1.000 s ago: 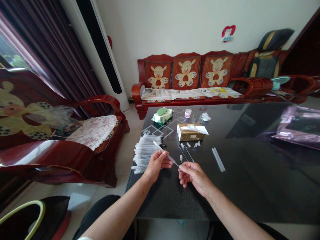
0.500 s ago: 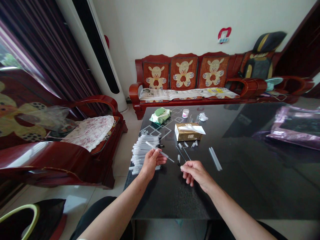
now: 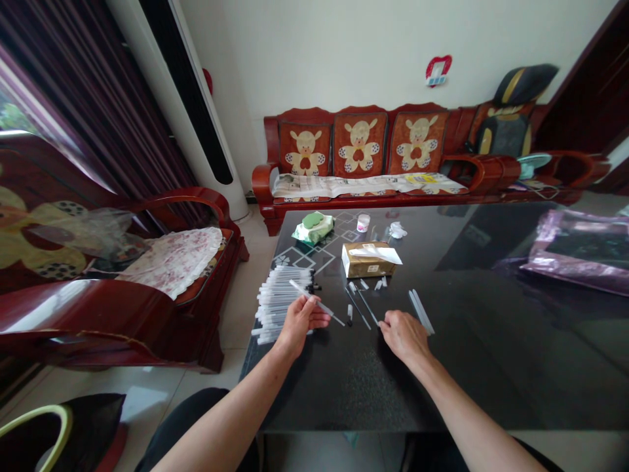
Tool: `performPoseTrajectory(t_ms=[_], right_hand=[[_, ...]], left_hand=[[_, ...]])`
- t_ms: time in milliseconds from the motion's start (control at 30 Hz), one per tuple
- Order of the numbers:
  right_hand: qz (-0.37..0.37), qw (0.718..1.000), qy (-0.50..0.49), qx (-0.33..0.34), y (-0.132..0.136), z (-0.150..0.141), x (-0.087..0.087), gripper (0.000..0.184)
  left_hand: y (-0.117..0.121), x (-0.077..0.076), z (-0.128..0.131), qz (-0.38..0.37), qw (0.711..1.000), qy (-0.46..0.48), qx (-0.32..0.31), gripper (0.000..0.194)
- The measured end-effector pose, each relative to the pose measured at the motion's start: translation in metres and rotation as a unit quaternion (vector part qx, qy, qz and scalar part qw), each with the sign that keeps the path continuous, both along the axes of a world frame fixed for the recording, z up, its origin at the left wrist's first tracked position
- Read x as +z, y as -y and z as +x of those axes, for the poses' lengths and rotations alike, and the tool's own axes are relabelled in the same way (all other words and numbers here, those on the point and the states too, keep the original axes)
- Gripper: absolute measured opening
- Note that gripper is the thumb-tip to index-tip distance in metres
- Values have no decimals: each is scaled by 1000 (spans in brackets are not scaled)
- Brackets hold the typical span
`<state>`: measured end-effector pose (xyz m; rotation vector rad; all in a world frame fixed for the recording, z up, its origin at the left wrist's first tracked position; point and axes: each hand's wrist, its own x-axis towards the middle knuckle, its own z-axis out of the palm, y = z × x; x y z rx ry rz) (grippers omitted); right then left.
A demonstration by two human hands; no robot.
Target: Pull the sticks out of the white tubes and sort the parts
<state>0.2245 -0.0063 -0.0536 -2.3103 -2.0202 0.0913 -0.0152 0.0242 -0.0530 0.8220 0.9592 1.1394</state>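
Fingers (image 3: 319,318) pinch one tube (image 3: 323,307) while others meet a rod (image 3: 367,305)

The left hand (image 3: 298,322) holds the tube, thumb on top and fingers beneath, slanting over the right edge of the pile (image 3: 281,303). Gripped mid-length, it keeps both ends bare, its thin end aimed toward the right hand; that grip probably serves to keep this end within reach.

The right hand (image 3: 407,335) is palm down on the near side of the table (image 3: 472,373), its fingertips drawn close together at the rod's near end. Whether they pinch the rod or only touch it, I cannot tell. A second rod (image 3: 358,309) lies just beside, roughly parallel, perhaps so both can be picked up alike.

Between the hands lies a cap (image 3: 350,311), and small pieces (image 3: 378,286) are scattered beyond. Two tubes (image 3: 421,313) lie side by side just past the right hand, apart from the pile, which may mark them as a separate lot.

The tissue box (image 3: 372,261) blocks the way straight ahead, behind the small pieces. Farther back are a wipes pack (image 3: 313,228), a jar (image 3: 363,223) and a crumpled tissue (image 3: 398,230); a purple package (image 3: 574,252) sits well off to the right.
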Motion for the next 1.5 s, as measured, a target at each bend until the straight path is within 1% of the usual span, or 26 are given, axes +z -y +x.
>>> performPoseTrajectory(t_ms=[67, 167, 233, 333, 433, 500, 600, 667, 733, 800, 833, 933, 1000, 1067, 1133, 1200, 1267, 1333, 1367, 1400, 1433, 1467, 1500], right_hand=[[16, 1000, -13, 11, 2, -4, 2, 23], [40, 996, -63, 49, 6, -14, 3, 23], [45, 993, -83, 73, 6, -25, 0, 21], [54, 991, -72, 96, 4, -40, -7, 17], [68, 989, -75, 105, 2, -48, -9, 15], [78, 985, -112, 103, 3, -51, -4, 20], [81, 963, -214, 141, 9, -56, 5, 34], [68, 943, -271, 179, 14, -59, 10, 35], [53, 935, -294, 193, 17, -60, 12, 30], [34, 936, -284, 202, 17, -56, 13, 26], [26, 939, -272, 209, 16, -51, 14, 26], [21, 956, -210, 205, 11, -30, 20, 26], [30, 974, -150, 165, 7, -14, 22, 29], [30, 990, -82, 109, 4, -1, 21, 30], [16, 998, -23, 60, 2, 7, 17, 28], [-3, 999, 12, 35, 0, 11, 12, 25], [-11, 999, 24, 32, 0, 12, 10, 22], [11, 999, 9, 38, 2, 9, 13, 21], [29, 998, -18, 44, 3, 5, 16, 23], [44, 995, -66, 56, 4, 1, 19, 27], [45, 987, -136, 73, 5, -5, 22, 32], [29, 970, -224, 89, 7, -12, 24, 38], [-7, 941, -322, 104, 9, -20, 25, 43]], left_hand=[[0, 0, 0, 1, 1000, 0, 1, 34], [0, 0, 1, 6, 1000, 0, -6, 33], [1, 0, 2, 9, 1000, 0, -14, 33], [3, -1, 2, 10, 1000, 1, -23, 35], [4, -1, 2, 9, 1000, 1, -24, 37], [4, -1, 2, 9, 1000, -2, -23, 38], [4, 1, 3, 11, 1000, -9, -25, 38], [5, 2, 5, 11, 999, -13, -30, 38], [6, 3, 6, 11, 999, -17, -38, 38], [4, 4, 5, 19, 999, -23, -32, 39], [3, 6, 3, 26, 999, -28, -17, 39], [-7, 11, -8, 67, 995, -41, 63, 38], [-14, 14, -16, 95, 988, -43, 110, 38], [-17, 16, -21, 103, 986, -43, 124, 37], [-17, 15, -21, 92, 990, -43, 97, 37], [-13, 14, -17, 76, 995, -44, 45, 37], [-8, 12, -12, 65, 997, -43, -2, 37], [-3, 11, -6, 64, 996, -42, -39, 37], [-1, 11, -4, 66, 995, -41, -57, 37], [2, 12, -2, 70, 994, -41, -76, 36], [4, 12, 1, 75, 992, -43, -93, 36], [7, 13, 3, 80, 990, -45, -109, 35], [10, 15, 6, 87, 987, -48, -124, 34]])
